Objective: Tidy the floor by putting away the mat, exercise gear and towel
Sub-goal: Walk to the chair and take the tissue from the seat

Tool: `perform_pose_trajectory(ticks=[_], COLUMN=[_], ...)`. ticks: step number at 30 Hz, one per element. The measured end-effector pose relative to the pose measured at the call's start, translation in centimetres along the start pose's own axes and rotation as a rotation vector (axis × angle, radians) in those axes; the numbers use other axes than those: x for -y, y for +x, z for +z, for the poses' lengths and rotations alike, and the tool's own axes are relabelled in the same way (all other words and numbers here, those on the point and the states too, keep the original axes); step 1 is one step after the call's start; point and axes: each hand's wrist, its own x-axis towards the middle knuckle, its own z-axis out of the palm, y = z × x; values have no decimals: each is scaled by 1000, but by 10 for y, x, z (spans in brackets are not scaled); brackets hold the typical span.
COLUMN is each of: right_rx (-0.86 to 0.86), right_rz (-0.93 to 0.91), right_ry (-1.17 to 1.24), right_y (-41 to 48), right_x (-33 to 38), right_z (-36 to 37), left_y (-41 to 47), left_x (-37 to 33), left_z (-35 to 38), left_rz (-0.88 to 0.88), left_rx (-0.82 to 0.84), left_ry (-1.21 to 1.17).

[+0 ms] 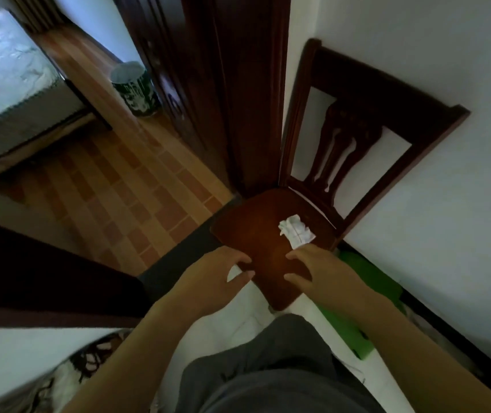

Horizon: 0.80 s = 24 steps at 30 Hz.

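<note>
looking down through the head camera, i see both hands held out over a chair (pixel 256 234). the left hand (pixel 217 278) is over the front left edge of the seat. its fingers are spread and a little bent, and it holds nothing. the right hand (pixel 321 269) is over the front right part of the seat. its fingers are spread too, and it holds nothing. the two hands are near each other but apart.

a small white crumpled thing (pixel 296 232) lies on the seat, toward the back and right. the right hand is just beside it. i cannot tell if they touch, and i cannot tell if it is cloth or paper.

the green mat (pixel 381 281) lies on the floor to the right of the chair, along the white wall (pixel 417 204). part of it is hidden under the right arm.

the chair stands with its back against the wall. a dark door (pixel 223 99) is just left of the chair back. past the door a bin (pixel 135 87) stands on the orange floor (pixel 113 204). a table (pixel 9 84) with a pale cover is far off at the top left, and it looks blurry. a rug (pixel 83 368) with dark marks is at the bottom left. grey clothes (pixel 268 368) fill the bottom middle.
</note>
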Motion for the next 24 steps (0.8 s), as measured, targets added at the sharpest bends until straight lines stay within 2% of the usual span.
perform_pose_trajectory(ticks=[3,7,13,18,24], right_rx=[34,15,-54,-285,-281], right_rz=[-55,-30,243,551,768], right_ry=[-176,-193,-30,227,353], right_y=[50,101,144,158,187], right_x=[-14,-36,-72,-93,-111], right_z=[-8,-15,-11,10,65], left_y=[50,103,196,265,346], left_x=[-5,-2,19,35,48], left_z=[-21,-37,-49,-55,-30], left_rz=[48,73,187,282,388], left_rx=[17,100,291,517,672], left_ry=[34,46,99,238,411])
